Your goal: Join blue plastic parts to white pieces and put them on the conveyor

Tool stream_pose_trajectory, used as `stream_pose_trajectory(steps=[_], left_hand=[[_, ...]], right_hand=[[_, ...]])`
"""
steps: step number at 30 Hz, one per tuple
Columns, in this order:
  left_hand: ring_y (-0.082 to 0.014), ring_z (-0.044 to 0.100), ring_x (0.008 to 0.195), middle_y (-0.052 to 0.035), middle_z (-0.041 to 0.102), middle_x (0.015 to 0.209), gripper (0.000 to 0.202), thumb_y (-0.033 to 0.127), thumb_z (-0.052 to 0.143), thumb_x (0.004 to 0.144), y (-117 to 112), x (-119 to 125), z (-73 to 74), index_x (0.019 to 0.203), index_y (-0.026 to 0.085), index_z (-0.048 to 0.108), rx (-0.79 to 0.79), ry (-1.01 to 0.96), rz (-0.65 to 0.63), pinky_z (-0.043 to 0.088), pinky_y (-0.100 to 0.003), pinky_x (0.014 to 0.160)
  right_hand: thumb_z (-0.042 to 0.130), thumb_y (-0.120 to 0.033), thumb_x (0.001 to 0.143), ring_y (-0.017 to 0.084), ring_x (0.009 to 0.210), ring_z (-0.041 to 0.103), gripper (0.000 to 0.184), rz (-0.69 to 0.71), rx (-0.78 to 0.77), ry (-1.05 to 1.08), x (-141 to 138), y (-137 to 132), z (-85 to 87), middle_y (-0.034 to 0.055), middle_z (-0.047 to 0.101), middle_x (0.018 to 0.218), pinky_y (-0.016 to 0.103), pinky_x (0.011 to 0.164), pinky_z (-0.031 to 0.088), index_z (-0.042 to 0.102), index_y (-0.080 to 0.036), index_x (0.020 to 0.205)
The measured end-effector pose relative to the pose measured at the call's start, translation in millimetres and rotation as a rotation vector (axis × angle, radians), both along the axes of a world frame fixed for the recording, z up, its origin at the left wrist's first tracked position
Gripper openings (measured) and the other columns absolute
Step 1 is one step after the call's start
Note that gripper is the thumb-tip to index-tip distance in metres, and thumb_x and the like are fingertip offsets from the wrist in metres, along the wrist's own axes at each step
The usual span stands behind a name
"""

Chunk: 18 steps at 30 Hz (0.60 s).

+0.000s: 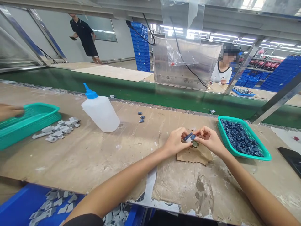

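Above a torn piece of brown paper, my two hands meet. My left hand pinches a small grey and dark blue plastic part between thumb and fingers. At the part's right end, my right hand is closed with its fingertips on a small dark blue piece. Just below the fingers lies a small round dish like a bottle cap. Right of my right hand stands a green basket full of similar dark blue pieces. My fingers partly hide the held parts.
A white squeeze bottle with a blue nozzle stands left, near several loose blue pieces. Grey parts lie by another green basket, where another person's hand reaches. A green conveyor belt runs behind. Blue bins hold grey parts below.
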<state>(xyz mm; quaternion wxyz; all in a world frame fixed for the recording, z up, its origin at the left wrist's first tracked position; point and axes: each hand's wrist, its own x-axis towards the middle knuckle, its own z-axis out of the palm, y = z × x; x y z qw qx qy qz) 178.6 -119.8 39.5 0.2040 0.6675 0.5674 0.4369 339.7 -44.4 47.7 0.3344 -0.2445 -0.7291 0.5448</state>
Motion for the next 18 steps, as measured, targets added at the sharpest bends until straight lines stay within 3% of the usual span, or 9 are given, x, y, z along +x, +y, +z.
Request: stream_pose_trajectory(steps=[10, 15, 18], left_hand=[[-0.0104, 0.052, 0.067, 0.0013, 0.056, 0.072, 0.016, 0.025, 0.066, 0.064, -8.5, 3.6, 2.3, 0.075, 0.016, 0.057, 0.145, 0.056, -0.004, 0.039, -0.02, 0.063], [-0.013, 0.056, 0.073, -0.0028, 0.061, 0.076, 0.027, 0.032, 0.065, 0.066, -9.5, 9.2, 3.9, 0.085, 0.014, 0.06, 0.285, 0.125, -0.047, 0.043, -0.021, 0.071], [-0.0143, 0.058, 0.078, -0.0054, 0.063, 0.08, 0.031, 0.035, 0.063, 0.069, -9.1, 8.3, 3.9, 0.09, 0.013, 0.061, 0.363, 0.211, -0.071, 0.044, -0.022, 0.077]], right_hand=[[0.068, -0.041, 0.067, 0.025, 0.08, 0.06, 0.038, -0.074, 0.111, -0.053, 7.0, -19.5, 10.6, 0.0055, 0.062, 0.071, 0.031, 0.065, 0.048, 0.039, -0.02, 0.055], [0.074, -0.04, 0.062, 0.019, 0.065, 0.057, 0.035, -0.035, -0.059, -0.043, 13.5, -13.3, 14.3, 0.0026, 0.057, 0.065, 0.026, 0.056, 0.049, 0.046, -0.02, 0.058], [0.074, -0.041, 0.06, 0.025, 0.076, 0.06, 0.032, 0.105, -0.282, -0.12, 16.8, -10.5, 17.8, 0.0074, 0.061, 0.082, 0.034, 0.066, 0.053, 0.059, -0.024, 0.083]])
